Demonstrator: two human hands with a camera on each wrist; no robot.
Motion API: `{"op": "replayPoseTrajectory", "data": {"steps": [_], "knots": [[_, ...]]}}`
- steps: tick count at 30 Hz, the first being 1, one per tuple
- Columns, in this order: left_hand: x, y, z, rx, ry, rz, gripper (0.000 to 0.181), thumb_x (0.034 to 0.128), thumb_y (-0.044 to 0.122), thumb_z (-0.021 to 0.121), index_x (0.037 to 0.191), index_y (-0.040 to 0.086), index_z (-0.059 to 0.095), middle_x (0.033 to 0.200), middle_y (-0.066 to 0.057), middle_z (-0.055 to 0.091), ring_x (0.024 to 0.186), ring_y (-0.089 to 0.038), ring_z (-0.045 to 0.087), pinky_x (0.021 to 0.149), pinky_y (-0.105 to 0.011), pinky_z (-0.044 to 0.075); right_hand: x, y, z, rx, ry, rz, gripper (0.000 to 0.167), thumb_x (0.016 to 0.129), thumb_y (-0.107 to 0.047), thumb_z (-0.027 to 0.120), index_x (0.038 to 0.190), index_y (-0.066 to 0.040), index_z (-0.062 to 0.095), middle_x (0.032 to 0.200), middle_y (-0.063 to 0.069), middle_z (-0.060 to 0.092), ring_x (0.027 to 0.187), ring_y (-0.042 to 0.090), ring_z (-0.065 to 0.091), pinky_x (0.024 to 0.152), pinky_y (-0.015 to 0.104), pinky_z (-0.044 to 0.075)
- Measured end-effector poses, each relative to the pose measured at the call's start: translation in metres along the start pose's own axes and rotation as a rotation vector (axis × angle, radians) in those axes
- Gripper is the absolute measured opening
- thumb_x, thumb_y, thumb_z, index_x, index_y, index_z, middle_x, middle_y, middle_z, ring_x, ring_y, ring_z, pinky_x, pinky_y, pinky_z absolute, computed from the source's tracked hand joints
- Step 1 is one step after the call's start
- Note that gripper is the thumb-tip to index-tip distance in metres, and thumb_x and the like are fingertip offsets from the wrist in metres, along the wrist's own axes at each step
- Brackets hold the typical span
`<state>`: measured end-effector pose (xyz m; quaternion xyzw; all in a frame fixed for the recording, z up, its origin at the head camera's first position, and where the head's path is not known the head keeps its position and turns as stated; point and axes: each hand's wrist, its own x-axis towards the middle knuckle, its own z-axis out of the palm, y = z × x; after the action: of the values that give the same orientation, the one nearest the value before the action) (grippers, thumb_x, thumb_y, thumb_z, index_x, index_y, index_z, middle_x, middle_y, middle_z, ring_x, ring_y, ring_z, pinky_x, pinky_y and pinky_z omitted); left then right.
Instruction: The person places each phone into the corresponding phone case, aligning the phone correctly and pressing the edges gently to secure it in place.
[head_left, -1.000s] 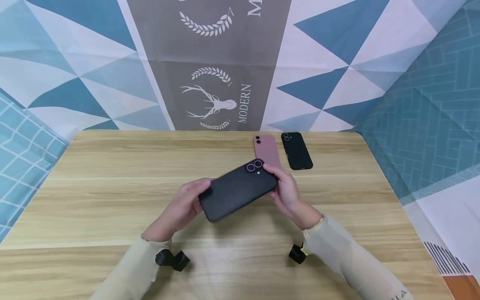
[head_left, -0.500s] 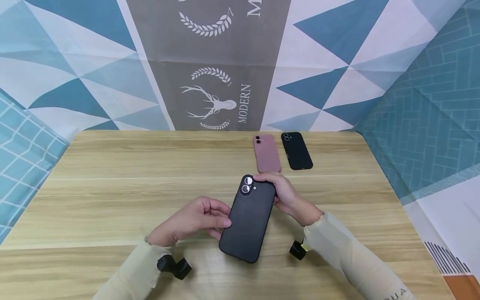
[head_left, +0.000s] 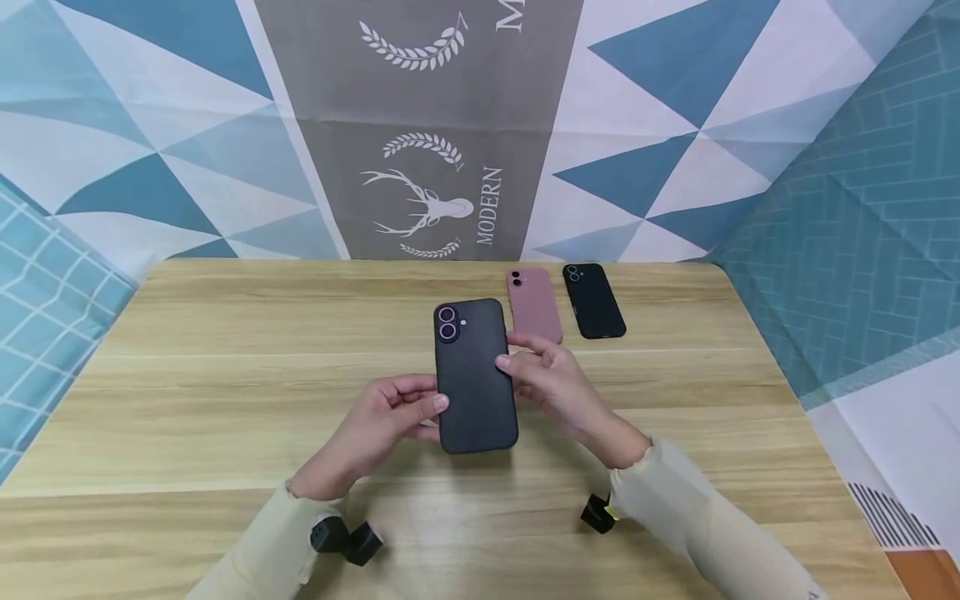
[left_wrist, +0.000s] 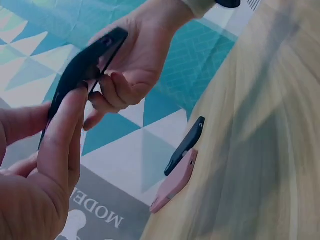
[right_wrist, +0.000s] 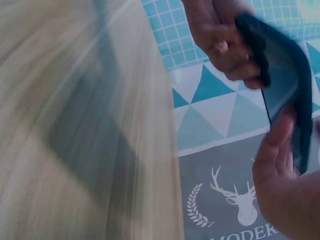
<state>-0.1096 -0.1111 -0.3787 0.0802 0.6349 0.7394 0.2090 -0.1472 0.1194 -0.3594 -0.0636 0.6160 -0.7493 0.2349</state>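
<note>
A black phone (head_left: 477, 375) with two round camera lenses is held above the table, its back toward the head camera and its camera end away from me. My left hand (head_left: 382, 425) pinches its left edge, thumb on the back and fingers beneath. On the opposite edge my right hand (head_left: 558, 387) holds it with thumb and fingers. In the right wrist view the glossy underside of the phone (right_wrist: 302, 100) shows between both hands. Behind my right hand lie a pink phone or phone case (head_left: 535, 304) and a second black one (head_left: 594, 300), side by side, camera ends away.
The wooden table (head_left: 225, 400) reaches back to a patterned cloth backdrop (head_left: 427, 125). Blue patterned cloth hangs at both sides. Black wrist cameras (head_left: 347, 540) sit at both cuffs, close over the table.
The black phone first swung from slanted to steep and nearer me, then moved away and left, now almost straight. Both hands shifted along its edges. The pink and second black items stayed put.
</note>
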Motion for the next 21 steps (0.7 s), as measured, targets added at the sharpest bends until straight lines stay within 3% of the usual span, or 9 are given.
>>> {"op": "replayPoseTrajectory", "data": {"steps": [2, 5, 15, 21], "knots": [[0.002, 0.001, -0.001, -0.001, 0.036, 0.001, 0.043, 0.0906, 0.008, 0.060, 0.124, -0.016, 0.048, 0.094, 0.004, 0.070, 0.083, -0.014, 0.070, 0.075, -0.036, 0.059, -0.001, 0.001, 0.001, -0.047, 0.079, 0.003, 0.051, 0.090, -0.008, 0.055, 0.135, 0.007, 0.037, 0.079, -0.010, 0.066, 0.068, 0.005, 0.059, 0.065, 0.018, 0.053], [0.005, 0.001, -0.003, 0.008, 0.068, 0.000, 0.042, 0.0902, 0.007, 0.060, 0.123, -0.016, 0.049, 0.094, 0.003, 0.070, 0.082, -0.014, 0.070, 0.075, -0.036, 0.059, -0.001, 0.003, 0.001, -0.080, 0.121, 0.007, 0.045, 0.089, -0.006, 0.058, 0.129, 0.009, 0.045, 0.081, -0.010, 0.067, 0.068, 0.006, 0.060, 0.066, 0.020, 0.055], [0.020, -0.002, -0.011, 0.026, 0.122, -0.108, 0.043, 0.0909, 0.010, 0.059, 0.125, -0.014, 0.048, 0.088, 0.000, 0.069, 0.075, -0.010, 0.066, 0.073, -0.027, 0.059, 0.005, 0.008, 0.002, -0.159, 0.164, 0.067, 0.043, 0.089, -0.005, 0.058, 0.129, 0.007, 0.048, 0.096, 0.001, 0.063, 0.077, 0.005, 0.063, 0.072, 0.024, 0.058], [0.027, -0.003, -0.014, 0.041, 0.148, -0.129, 0.043, 0.0903, 0.008, 0.059, 0.126, -0.014, 0.048, 0.083, 0.001, 0.068, 0.071, -0.012, 0.065, 0.072, -0.028, 0.060, 0.012, 0.011, 0.003, -0.170, 0.193, 0.097, 0.044, 0.089, -0.004, 0.057, 0.132, 0.004, 0.047, 0.101, 0.005, 0.062, 0.080, 0.005, 0.061, 0.076, 0.026, 0.057]]}}
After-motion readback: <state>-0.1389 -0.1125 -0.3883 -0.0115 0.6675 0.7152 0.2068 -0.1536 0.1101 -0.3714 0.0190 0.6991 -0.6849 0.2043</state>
